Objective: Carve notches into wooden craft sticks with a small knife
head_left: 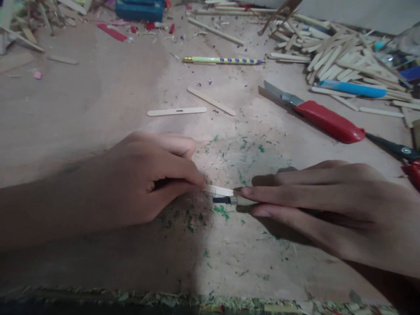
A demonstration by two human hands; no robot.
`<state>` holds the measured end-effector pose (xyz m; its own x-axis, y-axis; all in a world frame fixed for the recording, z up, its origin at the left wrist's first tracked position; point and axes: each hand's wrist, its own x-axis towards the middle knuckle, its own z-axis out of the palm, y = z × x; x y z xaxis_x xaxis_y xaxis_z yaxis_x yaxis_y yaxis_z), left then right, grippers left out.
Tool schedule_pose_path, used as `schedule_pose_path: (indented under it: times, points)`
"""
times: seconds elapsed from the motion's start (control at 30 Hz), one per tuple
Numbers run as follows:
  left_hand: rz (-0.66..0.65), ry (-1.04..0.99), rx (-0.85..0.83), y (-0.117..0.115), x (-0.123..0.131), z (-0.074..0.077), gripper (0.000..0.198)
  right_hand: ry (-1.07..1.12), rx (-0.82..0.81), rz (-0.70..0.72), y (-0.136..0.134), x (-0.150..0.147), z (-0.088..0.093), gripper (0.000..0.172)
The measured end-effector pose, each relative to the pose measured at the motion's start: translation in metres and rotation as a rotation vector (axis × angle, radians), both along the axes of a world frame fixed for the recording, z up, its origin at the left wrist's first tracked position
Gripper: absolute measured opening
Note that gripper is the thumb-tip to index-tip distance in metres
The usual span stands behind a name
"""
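Observation:
My left hand point(154, 179) pinches one end of a pale craft stick point(219, 190) between thumb and fingertips, just above the table. From the right, my right hand point(328, 205) has its thumb and forefinger closed around the light handle of a small carving chisel point(225, 200). The chisel has a dark flat blade and a metal collar, and points left just below the stick. My right forefinger's tip is at the stick's right end; whether it presses on it I cannot tell. Two more craft sticks lie beyond my hands, one with a small dark slot point(177, 111).
A red-handled box cutter point(328, 120) lies right, blade pointing up-left, near red-handled scissors point(403, 151). Beyond are a yellow pencil point(223, 61), a heap of craft sticks point(341, 57), a blue marker-like object point(352, 88) and a blue block point(139, 9). Green shavings point(223, 212) litter the table.

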<state>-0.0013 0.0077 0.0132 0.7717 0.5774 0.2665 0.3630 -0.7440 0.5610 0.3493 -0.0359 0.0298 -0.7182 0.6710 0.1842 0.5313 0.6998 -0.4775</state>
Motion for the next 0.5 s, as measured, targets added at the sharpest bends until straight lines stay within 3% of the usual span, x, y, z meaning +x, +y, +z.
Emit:
schedule_pose_path:
  times: [0.2,0.4,0.5]
  points:
    - [-0.006,0.003,-0.004,0.002,0.000,-0.002,0.041,0.005,-0.060,0.017,0.001,-0.003,0.005,0.021]
    - [0.008,0.024,-0.013,0.001,-0.006,0.000,0.040,0.009,-0.121,-0.133,-0.007,0.004,0.005,0.021]
    - [0.005,0.020,-0.025,-0.001,-0.008,-0.002,0.038,0.084,-0.179,-0.159,-0.010,0.009,0.003,0.035]
